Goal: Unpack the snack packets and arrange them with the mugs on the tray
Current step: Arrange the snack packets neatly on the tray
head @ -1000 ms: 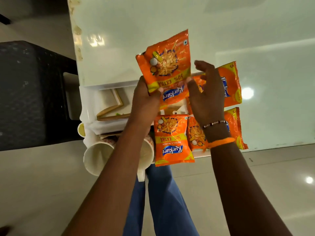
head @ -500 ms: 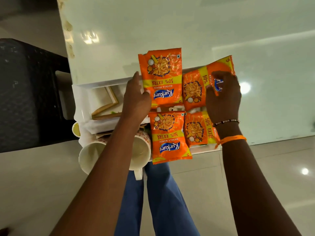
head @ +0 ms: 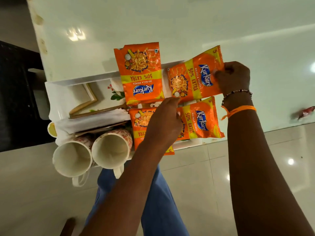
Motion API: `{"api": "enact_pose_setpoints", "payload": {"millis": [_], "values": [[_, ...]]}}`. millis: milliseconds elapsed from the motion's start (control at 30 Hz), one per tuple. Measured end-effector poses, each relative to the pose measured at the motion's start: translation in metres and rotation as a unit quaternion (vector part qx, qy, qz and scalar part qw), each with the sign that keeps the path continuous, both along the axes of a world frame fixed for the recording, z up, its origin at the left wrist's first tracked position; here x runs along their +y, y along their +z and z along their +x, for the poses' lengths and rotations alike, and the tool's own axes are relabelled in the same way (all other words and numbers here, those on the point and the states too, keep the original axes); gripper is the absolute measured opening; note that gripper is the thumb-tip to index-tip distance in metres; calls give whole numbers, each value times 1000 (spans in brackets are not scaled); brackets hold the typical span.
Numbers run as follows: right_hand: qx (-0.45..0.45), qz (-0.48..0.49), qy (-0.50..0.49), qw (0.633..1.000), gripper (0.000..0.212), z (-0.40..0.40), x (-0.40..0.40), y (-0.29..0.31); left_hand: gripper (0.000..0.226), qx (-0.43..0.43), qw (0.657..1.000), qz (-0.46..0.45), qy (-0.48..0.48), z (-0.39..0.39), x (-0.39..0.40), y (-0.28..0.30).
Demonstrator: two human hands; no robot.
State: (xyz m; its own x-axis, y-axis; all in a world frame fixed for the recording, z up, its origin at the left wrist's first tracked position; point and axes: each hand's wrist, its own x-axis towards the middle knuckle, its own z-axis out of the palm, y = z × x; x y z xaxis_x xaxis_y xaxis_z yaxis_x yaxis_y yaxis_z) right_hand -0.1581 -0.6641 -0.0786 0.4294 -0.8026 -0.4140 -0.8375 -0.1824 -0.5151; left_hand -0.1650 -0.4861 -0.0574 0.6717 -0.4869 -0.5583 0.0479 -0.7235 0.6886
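Observation:
Several orange snack packets lie over the white tray (head: 80, 80). The far left packet (head: 141, 74) rests flat with no hand on it. My right hand (head: 233, 77) pinches the outer end of the far right packet (head: 194, 75). My left hand (head: 163, 121) lies over the near left packet (head: 141, 121), and its fingertips touch the inner corner of the far right packet. A near right packet (head: 199, 120) lies beside it. Two white patterned mugs (head: 73, 157) (head: 110, 149) stand at the tray's near left edge.
The tray sits at the near edge of a glossy white table (head: 170, 23) and holds a wooden frame (head: 88, 101) and white cloth (head: 88, 120). A dark chair (head: 17, 99) stands left. A small red wrapper (head: 305, 112) lies far right. My blue-trousered legs (head: 153, 198) are below.
My left hand let go of the far left packet and moved right over the near left one. My right hand slid to the outer end of the far right packet.

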Motion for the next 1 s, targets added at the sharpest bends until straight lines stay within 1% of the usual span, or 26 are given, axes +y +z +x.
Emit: {"api": "enact_pose_setpoints", "payload": {"millis": [67,133,200,267,333,367,400,500,567,633,700,767,800,833,867,900,933,967,1000], "values": [[-12,20,7,1000,35,-10,5,2,49,-17,1000,20,-5,-3,-2,1],[-40,16,-8,999,36,-26,12,8,48,-33,998,47,5,-7,0,3],[-45,11,-25,999,36,-50,19,12,45,-31,997,64,-10,-15,3,4],[-14,51,-26,998,39,-75,27,13,46,-7,997,65,-37,-23,6,2],[25,120,-28,992,41,-95,38,11,49,12,995,61,-74,-32,5,-1],[32,138,-27,990,41,-101,43,10,51,16,994,60,-88,-36,5,-2],[30,135,-24,990,40,-105,46,8,53,15,994,60,-95,-39,4,-4],[-4,61,-31,998,31,-106,43,9,53,19,995,32,-95,-47,-1,-4],[-12,34,-39,999,28,-106,40,10,53,28,996,11,-87,-47,0,-1],[-17,13,-44,999,30,-109,45,13,52,8,997,28,-67,-40,7,2],[-45,-50,-65,996,33,-118,63,18,50,-34,997,63,-42,-26,21,7],[-97,-96,-93,986,28,-132,89,22,49,-57,993,96,-42,-7,35,9],[-111,-89,-106,984,25,-139,106,21,48,-53,991,112,-55,3,41,9],[-109,-56,-121,985,22,-145,125,19,47,-39,988,130,-72,14,47,8],[-97,3,-142,985,21,-150,145,15,45,-21,985,149,-88,24,51,8],[-85,84,-168,979,22,-152,162,10,45,-3,981,163,-102,32,53,7],[-82,175,-203,960,23,-152,178,4,45,11,978,173,-119,39,55,5],[-83,260,-244,931,23,-150,191,-1,47,20,973,177,-143,43,55,4],[-80,316,-276,904,21,-146,200,-5,50,23,968,178,-177,44,55,2]]}}
